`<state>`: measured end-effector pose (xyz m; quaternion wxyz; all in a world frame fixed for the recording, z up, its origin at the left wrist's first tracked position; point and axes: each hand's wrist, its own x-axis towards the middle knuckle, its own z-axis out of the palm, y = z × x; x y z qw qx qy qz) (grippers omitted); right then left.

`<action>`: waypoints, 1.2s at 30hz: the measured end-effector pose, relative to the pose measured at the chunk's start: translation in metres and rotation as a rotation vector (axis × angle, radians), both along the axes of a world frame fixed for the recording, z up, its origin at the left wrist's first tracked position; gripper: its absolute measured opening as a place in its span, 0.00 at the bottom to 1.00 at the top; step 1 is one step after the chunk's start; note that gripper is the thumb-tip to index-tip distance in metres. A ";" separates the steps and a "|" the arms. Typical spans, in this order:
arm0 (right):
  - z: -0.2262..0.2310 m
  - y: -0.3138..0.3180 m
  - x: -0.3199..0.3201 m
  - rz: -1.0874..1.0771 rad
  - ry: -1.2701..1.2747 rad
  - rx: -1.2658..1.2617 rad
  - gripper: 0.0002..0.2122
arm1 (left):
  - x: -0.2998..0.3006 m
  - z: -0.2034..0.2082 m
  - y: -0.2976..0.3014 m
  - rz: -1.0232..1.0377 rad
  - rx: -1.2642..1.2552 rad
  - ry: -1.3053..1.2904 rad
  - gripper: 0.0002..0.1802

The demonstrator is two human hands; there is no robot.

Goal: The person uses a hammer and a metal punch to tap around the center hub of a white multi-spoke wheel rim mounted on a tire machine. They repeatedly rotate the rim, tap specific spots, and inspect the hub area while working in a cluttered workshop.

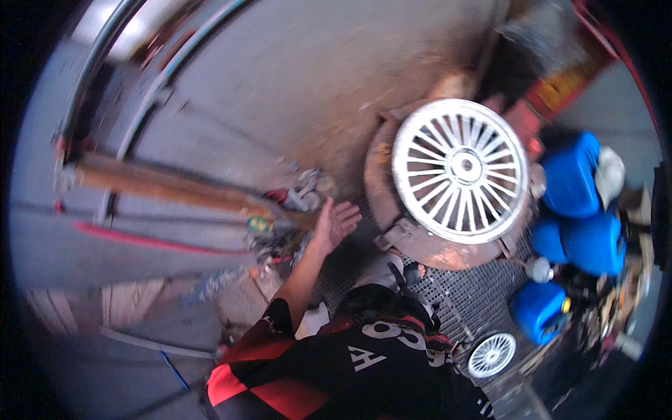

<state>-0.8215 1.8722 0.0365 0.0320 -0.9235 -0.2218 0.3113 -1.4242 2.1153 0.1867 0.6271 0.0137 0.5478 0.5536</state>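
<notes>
My left hand [341, 222] is held out with its palm showing and its fingers spread, and nothing is in it. To the right of that hand, apart from it, a silver multi-spoke wheel rim [467, 166] lies flat on a rusty round turntable [448, 257] with clamp jaws at its edge. A gap separates my fingers from the turntable. My right hand does not show in the picture.
Blue plastic jerrycans [572, 175] stand along the right. A smaller spoked wheel rim [491, 355] rests on the dark perforated mat [465, 301]. At the left are a rusty beam [168, 182], a red hose [157, 241] and metal tubes [150, 101].
</notes>
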 end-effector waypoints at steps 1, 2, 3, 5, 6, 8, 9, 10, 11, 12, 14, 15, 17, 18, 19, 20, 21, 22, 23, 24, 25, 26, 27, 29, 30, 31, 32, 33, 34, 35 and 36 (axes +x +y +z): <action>0.004 0.005 0.002 0.024 0.004 -0.005 0.37 | -0.002 -0.003 -0.033 0.014 -0.047 -0.032 0.47; 0.007 0.012 0.005 0.044 0.004 -0.002 0.37 | -0.003 -0.006 -0.066 0.010 -0.121 0.008 0.46; 0.008 0.021 0.013 0.068 0.006 0.003 0.36 | 0.006 -0.012 -0.097 0.006 -0.192 0.041 0.45; 0.014 0.039 0.028 0.132 0.003 0.012 0.36 | 0.019 -0.050 -0.169 0.179 -0.336 0.043 0.41; 0.013 0.040 0.026 0.146 0.011 0.019 0.35 | 0.008 -0.084 -0.213 0.360 -0.405 0.026 0.37; 0.019 0.046 0.034 0.184 0.002 0.030 0.34 | -0.014 -0.125 -0.288 0.622 -0.429 0.114 0.26; 0.020 0.047 0.038 0.195 -0.011 0.047 0.34 | -0.028 -0.136 -0.306 0.653 -0.519 0.236 0.24; 0.019 0.053 0.045 0.213 -0.032 0.073 0.33 | -0.042 -0.141 -0.313 0.683 -0.603 0.348 0.23; 0.019 0.049 0.049 0.256 -0.031 0.061 0.33 | -0.074 -0.151 -0.350 0.746 -0.667 0.523 0.24; 0.020 0.046 0.054 0.304 -0.028 0.060 0.32 | -0.106 -0.156 -0.386 0.796 -0.733 0.703 0.29; 0.030 0.057 0.041 0.216 0.122 0.235 0.30 | -0.157 -0.155 -0.358 0.710 -0.621 0.576 0.31; 0.046 0.060 0.037 0.107 0.287 0.327 0.29 | -0.153 -0.133 -0.316 0.768 -0.365 0.463 0.30; 0.056 0.062 0.072 0.245 0.209 0.188 0.32 | -0.137 -0.105 -0.277 0.839 -0.174 0.263 0.30; 0.049 0.060 0.094 0.315 0.190 0.111 0.34 | -0.145 -0.105 -0.288 0.844 -0.208 0.196 0.31; 0.042 0.057 0.069 0.342 0.166 0.085 0.34 | -0.172 -0.115 -0.289 0.818 -0.192 0.202 0.31; 0.045 0.076 0.050 0.384 0.155 0.070 0.34 | -0.182 -0.140 -0.314 0.834 -0.191 0.204 0.32; 0.055 0.075 0.026 0.372 0.134 0.061 0.34 | -0.196 -0.159 -0.311 0.795 -0.184 0.193 0.32; 0.066 0.086 0.014 0.387 0.123 0.065 0.34 | -0.196 -0.172 -0.317 0.809 -0.203 0.164 0.33; 0.075 0.101 0.002 0.407 0.120 0.074 0.34 | -0.197 -0.184 -0.318 0.827 -0.215 0.139 0.33; 0.082 0.116 -0.009 0.429 0.120 0.093 0.34 | -0.198 -0.192 -0.319 0.847 -0.225 0.114 0.33; 0.090 0.134 -0.017 0.455 0.115 0.116 0.34 | -0.195 -0.196 -0.315 0.859 -0.245 0.113 0.33; 0.097 0.157 -0.026 0.482 0.112 0.141 0.34 | -0.191 -0.197 -0.312 0.874 -0.266 0.112 0.33; 0.107 0.178 -0.030 0.509 0.103 0.172 0.34 | -0.177 -0.186 -0.305 0.877 -0.299 0.132 0.32; 0.129 0.224 -0.052 0.579 0.097 0.216 0.34 | -0.162 -0.169 -0.309 0.919 -0.289 0.160 0.27; 0.142 0.244 -0.068 0.606 0.094 0.243 0.34 | -0.161 -0.172 -0.311 0.940 -0.372 0.145 0.26; 0.156 0.257 -0.079 0.619 0.085 0.283 0.34 | -0.166 -0.177 -0.306 0.941 -0.440 0.130 0.25; 0.168 0.275 -0.095 0.643 0.077 0.309 0.34 | -0.165 -0.186 -0.304 0.945 -0.517 0.110 0.24; 0.177 0.294 -0.111 0.673 0.078 0.326 0.34 | -0.164 -0.229 -0.324 0.971 -0.486 0.062 0.23; 0.182 0.311 -0.125 0.696 0.092 0.339 0.34 | -0.168 -0.279 -0.346 0.992 -0.453 0.028 0.21; 0.186 0.326 -0.142 0.719 0.095 0.357 0.34 | -0.166 -0.305 -0.354 0.990 -0.438 -0.014 0.20; 0.190 0.337 -0.157 0.734 0.098 0.373 0.34 | -0.163 -0.331 -0.360 0.985 -0.424 -0.056 0.18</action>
